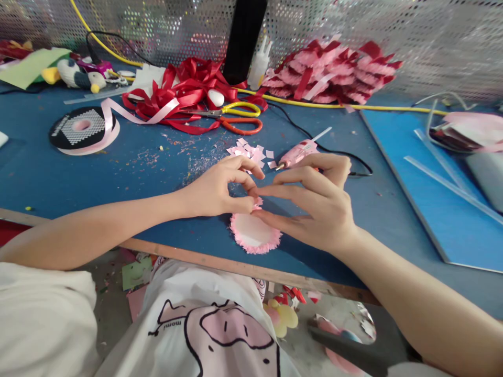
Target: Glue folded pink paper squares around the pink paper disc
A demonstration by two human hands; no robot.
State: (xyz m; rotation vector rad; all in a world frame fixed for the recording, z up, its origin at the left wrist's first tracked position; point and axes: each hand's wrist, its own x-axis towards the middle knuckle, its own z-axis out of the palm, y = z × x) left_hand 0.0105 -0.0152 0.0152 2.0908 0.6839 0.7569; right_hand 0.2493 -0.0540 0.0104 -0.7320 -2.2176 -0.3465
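A round white disc [254, 230] edged with pink frilly trim [255, 249] lies on the blue table near its front edge. My left hand [220, 188] pinches a bit of the trim at the far side of the disc, thumb and index close together. From the right, my right hand [318, 204] closes thumb and index fingertip on the same spot; its other fingers are curled. The fingertips partly hide what they grip. Just beyond are small pink ribbon squares [249, 151] in a loose pile and a pink glue gun [297, 154] with a clear stick in its back.
Scissors [239, 118] with yellow and orange handles lie by tangled red ribbon [188, 86]. A pink ribbon spool [82, 128] sits at left. Behind stand a small bottle [259, 65] and a stacked pink-and-red heap [334, 73]. A blue board [424, 188] with glue sticks is at right.
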